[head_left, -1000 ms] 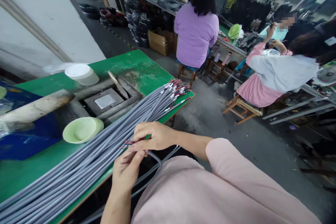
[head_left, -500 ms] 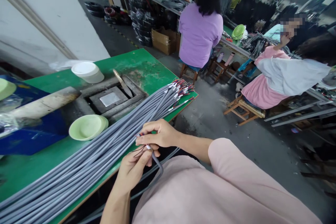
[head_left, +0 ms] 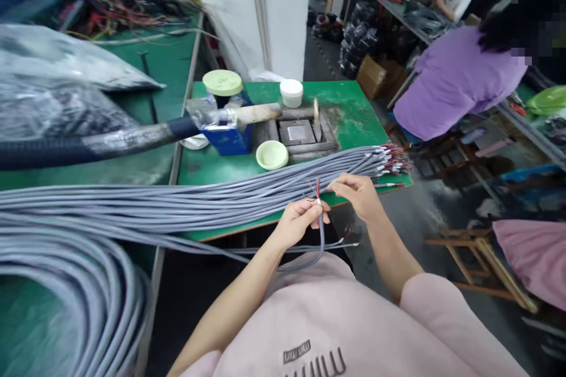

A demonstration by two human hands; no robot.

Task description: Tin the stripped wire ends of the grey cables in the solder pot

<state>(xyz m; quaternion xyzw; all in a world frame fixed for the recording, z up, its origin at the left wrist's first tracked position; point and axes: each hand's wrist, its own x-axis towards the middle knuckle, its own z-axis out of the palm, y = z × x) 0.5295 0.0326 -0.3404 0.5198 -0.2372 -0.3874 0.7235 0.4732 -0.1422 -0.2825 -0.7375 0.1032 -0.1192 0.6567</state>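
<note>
My left hand (head_left: 298, 224) pinches a grey cable (head_left: 322, 237) close to its end, where a white band and thin red, blue and dark wires (head_left: 317, 188) stick up, fanned out. Just right of those wires is my right hand (head_left: 357, 193), thumb and fingertips pressed together; what they hold, if anything, is too small to make out. Behind both hands a thick bundle of grey cables (head_left: 239, 194) lies along the green table (head_left: 349, 97), its stripped wire ends at the right.
A pale green bowl (head_left: 272, 155), a white tub (head_left: 291, 93) and a blue box (head_left: 227, 140) with a thick duct stand behind the bundle. Coiled cable (head_left: 119, 288) lies at left. A person in purple (head_left: 460, 76) sits at right.
The view has swung left. My right hand has come away from the cable end, and the wires now stand up and spread above my left hand, which keeps its pinch.
</note>
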